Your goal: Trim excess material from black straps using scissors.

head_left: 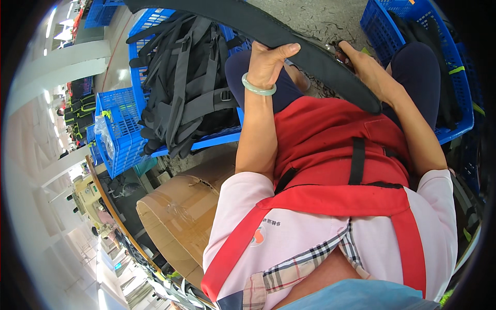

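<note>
1. Nearest: red apron (320, 137), wearer's side of the hands.
2. Left hand (268, 64): pinching a long black padded strap (274, 30), thumb on top. Strap runs up-left past this hand, rounded end just beside the right hand.
3. Right hand (374, 77): at strap's edge, seems curled around a small dark item (343, 57), partly hidden, kind unclear.
4. Step, judged: edge work on the strap. Next move calls for firm left pinch, strap flat, right fingers clear of the edge.
5. Left of left hand: blue crate (219, 138) heaped with black straps (178, 85). Beyond right hand: another blue crate (381, 27), dark pieces inside.
6. Below-left of left hand: cardboard carton (181, 206).
7. Farthest, well left of hands: cream sewing machine (88, 194).
</note>
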A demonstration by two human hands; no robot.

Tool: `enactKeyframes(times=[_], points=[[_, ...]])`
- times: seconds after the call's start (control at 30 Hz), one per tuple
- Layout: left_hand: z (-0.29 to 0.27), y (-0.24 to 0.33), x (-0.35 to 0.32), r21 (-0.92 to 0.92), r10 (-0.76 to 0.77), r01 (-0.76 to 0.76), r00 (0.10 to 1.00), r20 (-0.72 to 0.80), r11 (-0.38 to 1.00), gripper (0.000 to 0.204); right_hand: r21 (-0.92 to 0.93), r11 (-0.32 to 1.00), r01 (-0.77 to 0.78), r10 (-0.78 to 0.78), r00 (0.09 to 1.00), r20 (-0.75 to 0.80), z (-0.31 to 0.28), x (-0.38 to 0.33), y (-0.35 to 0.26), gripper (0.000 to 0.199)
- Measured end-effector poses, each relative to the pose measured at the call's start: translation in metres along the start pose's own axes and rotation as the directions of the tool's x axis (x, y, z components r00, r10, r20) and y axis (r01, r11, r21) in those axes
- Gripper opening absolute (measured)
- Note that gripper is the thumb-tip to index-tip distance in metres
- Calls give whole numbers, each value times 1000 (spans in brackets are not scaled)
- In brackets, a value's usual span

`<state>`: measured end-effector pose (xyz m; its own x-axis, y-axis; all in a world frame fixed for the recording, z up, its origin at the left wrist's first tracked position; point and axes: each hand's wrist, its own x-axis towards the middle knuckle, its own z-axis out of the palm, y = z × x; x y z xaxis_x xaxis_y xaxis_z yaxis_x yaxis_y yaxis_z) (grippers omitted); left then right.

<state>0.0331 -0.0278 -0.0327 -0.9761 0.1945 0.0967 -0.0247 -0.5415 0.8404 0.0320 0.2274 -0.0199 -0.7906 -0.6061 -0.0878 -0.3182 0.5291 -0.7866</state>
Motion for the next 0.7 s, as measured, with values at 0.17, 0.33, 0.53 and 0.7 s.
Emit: enactKeyframes(times=[0.17, 0.33, 0.53, 0.7], points=[[-1, -2, -1, 5, 17, -17, 1000, 16, 1000, 22, -29, 1000, 5, -4, 1000, 12, -2, -2, -9, 38], [-3, -3, -3, -8, 2, -2, 1000, 5, 1000, 21, -22, 999, -34, 35, 999, 26, -3, -3, -9, 30], [-1, -3, -2, -51, -11, 11, 1000, 1, 999, 21, 74, 996, 50, -48, 998, -28, -7, -7, -7, 40], [-2, -3, -4, -11, 6, -6, 1000, 22, 1000, 19, 75, 994, 82, -81, 997, -19, -10, -8, -7, 45]])
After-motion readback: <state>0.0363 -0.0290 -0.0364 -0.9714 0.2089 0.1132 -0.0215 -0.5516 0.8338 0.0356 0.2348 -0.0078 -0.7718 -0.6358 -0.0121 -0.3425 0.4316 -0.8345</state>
